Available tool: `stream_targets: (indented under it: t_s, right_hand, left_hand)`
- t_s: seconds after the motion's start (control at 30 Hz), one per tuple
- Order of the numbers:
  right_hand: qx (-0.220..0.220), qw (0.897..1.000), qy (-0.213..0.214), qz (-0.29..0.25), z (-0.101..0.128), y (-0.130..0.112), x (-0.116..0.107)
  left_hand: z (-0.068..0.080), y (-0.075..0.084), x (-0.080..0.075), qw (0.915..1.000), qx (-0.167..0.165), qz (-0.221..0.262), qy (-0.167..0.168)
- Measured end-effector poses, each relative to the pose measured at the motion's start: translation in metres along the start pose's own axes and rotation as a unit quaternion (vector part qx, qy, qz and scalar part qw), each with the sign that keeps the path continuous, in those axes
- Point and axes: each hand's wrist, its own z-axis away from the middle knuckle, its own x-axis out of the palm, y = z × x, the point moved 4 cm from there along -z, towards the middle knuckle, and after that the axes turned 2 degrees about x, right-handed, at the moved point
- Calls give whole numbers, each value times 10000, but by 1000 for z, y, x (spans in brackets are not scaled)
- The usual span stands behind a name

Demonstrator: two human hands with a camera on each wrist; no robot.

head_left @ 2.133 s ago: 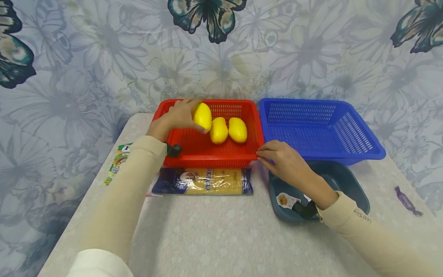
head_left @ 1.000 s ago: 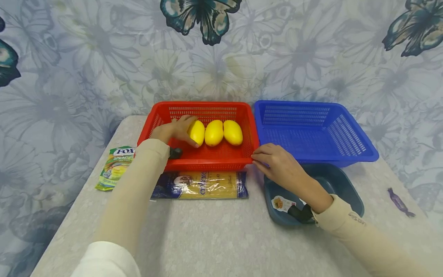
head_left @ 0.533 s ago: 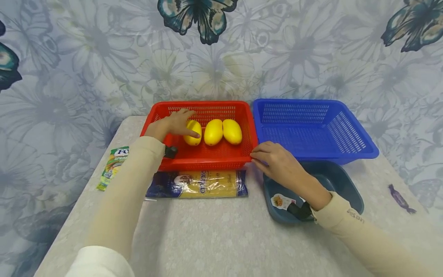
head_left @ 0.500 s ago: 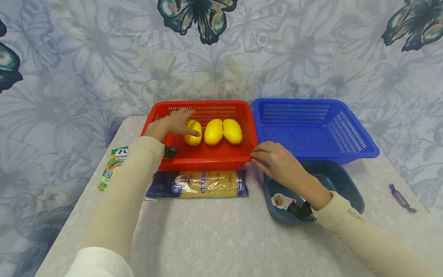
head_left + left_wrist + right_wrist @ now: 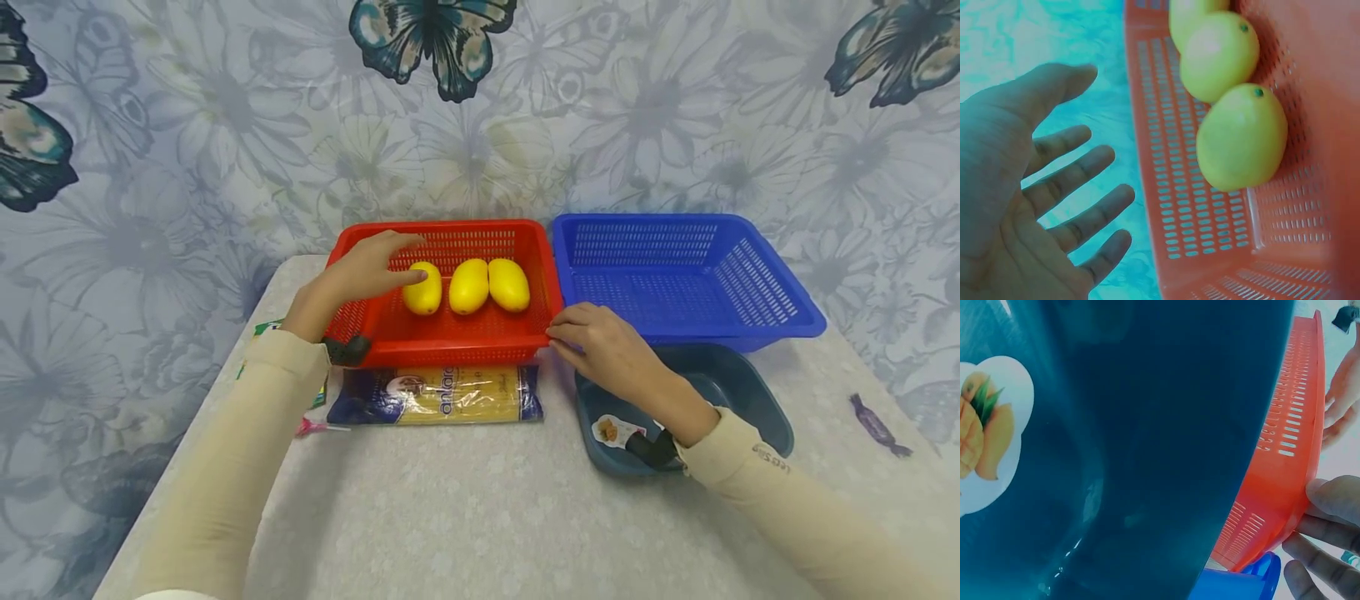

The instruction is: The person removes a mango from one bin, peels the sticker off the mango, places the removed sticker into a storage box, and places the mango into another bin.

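Three yellow mangoes sit in a row inside the red basket (image 5: 450, 353): a left one (image 5: 423, 295), a middle one (image 5: 468, 287) and a right one (image 5: 509, 286). My left hand (image 5: 366, 268) hovers over the basket's left end, fingers spread and holding nothing; in the head view its thumb overlaps the left mango. The left wrist view shows a gap between that hand (image 5: 1029, 181) and the nearest mango (image 5: 1242, 139). At the basket's front right corner, my right hand (image 5: 603, 346) pinches the rim, with the thumb (image 5: 1335, 495) on it.
A blue basket (image 5: 686, 340) stands right of the red one. Before it is a dark teal basin (image 5: 772, 417) with a mango-picture label (image 5: 617, 432). A spaghetti pack (image 5: 450, 396) lies in front of the red basket, a pink lollipop (image 5: 307, 427) at left, a purple candy (image 5: 877, 425) far right.
My left hand lowered the left mango into the red basket beside the other two, let go and drew up and left. My right hand has stayed on the basket's corner.
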Motion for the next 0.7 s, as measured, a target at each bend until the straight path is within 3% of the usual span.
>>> stream_targets:
  t_s: [0.37, 0.7]
  right_hand:
    - [-43, 10000, -28, 8, -1, 0, -1]
    - [-118, 9999, -13, -36, -1, 0, -1]
  left_hand:
    - [62, 25, 7, 9920, 101, 451, 1178]
    - [105, 39, 21, 9806, 385, 528, 1847]
